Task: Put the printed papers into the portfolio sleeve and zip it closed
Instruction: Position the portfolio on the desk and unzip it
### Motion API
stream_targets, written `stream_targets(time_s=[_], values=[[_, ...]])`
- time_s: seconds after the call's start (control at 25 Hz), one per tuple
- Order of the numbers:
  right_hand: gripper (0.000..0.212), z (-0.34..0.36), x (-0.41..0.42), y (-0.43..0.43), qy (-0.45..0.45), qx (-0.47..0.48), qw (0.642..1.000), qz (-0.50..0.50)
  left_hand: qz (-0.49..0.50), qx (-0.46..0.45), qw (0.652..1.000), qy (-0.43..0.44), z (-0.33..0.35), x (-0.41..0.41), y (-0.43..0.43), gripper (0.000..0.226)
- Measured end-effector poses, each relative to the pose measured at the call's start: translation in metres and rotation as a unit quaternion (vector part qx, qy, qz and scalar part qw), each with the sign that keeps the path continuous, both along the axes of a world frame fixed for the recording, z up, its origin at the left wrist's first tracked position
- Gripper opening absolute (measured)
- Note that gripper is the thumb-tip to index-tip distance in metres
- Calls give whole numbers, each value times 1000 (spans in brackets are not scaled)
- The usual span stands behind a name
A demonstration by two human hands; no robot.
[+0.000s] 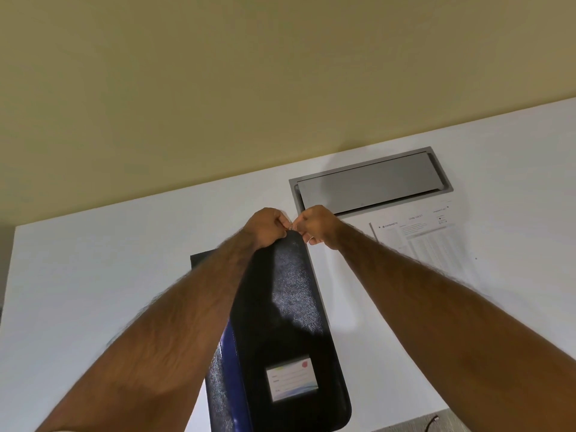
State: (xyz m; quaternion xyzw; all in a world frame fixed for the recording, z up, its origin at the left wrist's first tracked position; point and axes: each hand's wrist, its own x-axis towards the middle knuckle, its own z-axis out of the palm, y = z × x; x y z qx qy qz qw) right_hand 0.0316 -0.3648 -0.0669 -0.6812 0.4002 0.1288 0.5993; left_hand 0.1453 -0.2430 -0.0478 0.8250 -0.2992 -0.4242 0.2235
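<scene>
A black textured portfolio sleeve (290, 307) lies lengthwise on the white desk (93, 275), a white name label (292, 382) near its close end. Both hands meet at its far top edge. My left hand (268, 226) pinches that edge. My right hand (318, 226) pinches a small metal piece there, which looks like the zip pull. The printed papers (424, 241) lie flat on the desk to the right of the sleeve, outside it. A blue inner edge (232, 353) shows along the sleeve's left side.
A grey metal cable hatch (371, 180) is set into the desk behind the papers. A beige wall (249, 73) rises behind the desk's far edge. A dark flat piece (201, 260) sticks out under my left forearm. A grey surface with a black cable (431, 420) sits at the bottom right.
</scene>
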Motion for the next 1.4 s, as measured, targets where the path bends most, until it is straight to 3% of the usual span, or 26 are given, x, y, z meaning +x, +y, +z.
stream_targets(time_s=[0.12, 0.36, 0.56, 0.64, 0.84, 1.4], values=[[18, -3, -2, 1, -12, -25, 1000, 12, -11, 9, 999, -44, -1, -2, 2, 13], [26, -1, 1, -4, -13, -15, 998, 65, 32, -5, 999, -25, -5, -4, 3, 18], [6, -1, 4, -5, 13, -41, 995, 89, 7, 11, 1000, -20, -4, 0, 7, 24], [16, 0, 5, -2, 3, -71, 991, 114, 6, 6, 1000, -22, -3, 1, 7, 26], [35, -1, 7, 3, -56, -190, 958, 208, 6, 4, 1000, -30, -2, 2, 9, 27], [26, -4, 15, 7, -12, -309, 910, 278, 22, -8, 998, -61, -2, 5, 12, 36]])
